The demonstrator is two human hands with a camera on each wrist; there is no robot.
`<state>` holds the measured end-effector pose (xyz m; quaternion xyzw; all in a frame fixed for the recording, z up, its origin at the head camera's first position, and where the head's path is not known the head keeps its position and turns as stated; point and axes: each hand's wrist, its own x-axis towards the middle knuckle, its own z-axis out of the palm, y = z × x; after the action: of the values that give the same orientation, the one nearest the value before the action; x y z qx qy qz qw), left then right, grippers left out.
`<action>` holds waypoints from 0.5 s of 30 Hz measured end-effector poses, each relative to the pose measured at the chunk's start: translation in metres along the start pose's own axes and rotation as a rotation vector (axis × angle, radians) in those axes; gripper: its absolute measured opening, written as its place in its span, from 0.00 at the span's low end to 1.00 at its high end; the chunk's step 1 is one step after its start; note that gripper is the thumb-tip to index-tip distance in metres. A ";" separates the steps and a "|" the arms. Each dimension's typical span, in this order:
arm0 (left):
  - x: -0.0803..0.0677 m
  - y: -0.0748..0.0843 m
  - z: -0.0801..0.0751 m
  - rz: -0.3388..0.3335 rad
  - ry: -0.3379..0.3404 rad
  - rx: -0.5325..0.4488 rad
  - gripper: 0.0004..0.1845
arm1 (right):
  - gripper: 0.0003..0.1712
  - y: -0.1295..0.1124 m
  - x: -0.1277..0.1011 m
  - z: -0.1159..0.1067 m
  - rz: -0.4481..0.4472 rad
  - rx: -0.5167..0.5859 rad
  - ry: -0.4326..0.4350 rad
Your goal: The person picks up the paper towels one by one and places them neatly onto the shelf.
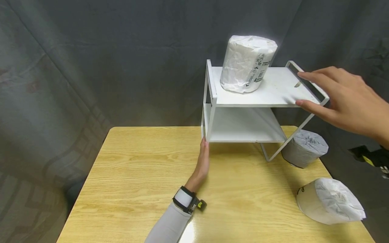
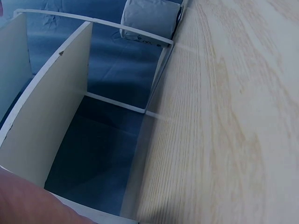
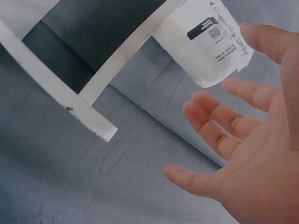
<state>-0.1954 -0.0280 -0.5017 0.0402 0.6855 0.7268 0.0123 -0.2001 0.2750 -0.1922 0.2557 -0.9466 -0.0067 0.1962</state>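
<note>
A white two-tier shelf rack (image 1: 246, 124) stands at the back of the wooden table. On its upper board sits a paper-wrapped toilet roll (image 1: 247, 64) with dark print, slightly tilted in the head view. My left hand (image 1: 203, 162) lies with straight fingers along the rack's lower left side, fingertips right at the front left leg. In the left wrist view, part of that hand (image 2: 32, 200) covers the rack's near corner. My right hand (image 1: 346, 98) is raised at the upper board's right end, thumb and fingers spread, holding nothing. In the right wrist view its fingers (image 3: 210, 126) are apart from the rack.
Two more wrapped rolls are on the table's right side: a greyish roll (image 1: 304, 148) behind the rack's right leg and a white roll (image 1: 329, 201) tipped nearer the front right edge. Dark grey cloth (image 1: 136, 67) hangs behind the table (image 1: 136, 189).
</note>
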 end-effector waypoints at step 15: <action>-0.002 0.002 0.000 -0.017 0.003 -0.005 0.38 | 0.40 0.011 -0.021 0.007 -0.038 0.043 0.105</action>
<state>-0.1936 -0.0279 -0.4995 0.0334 0.6840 0.7285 0.0178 -0.1909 0.2939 -0.2053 0.2777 -0.9300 0.0233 0.2397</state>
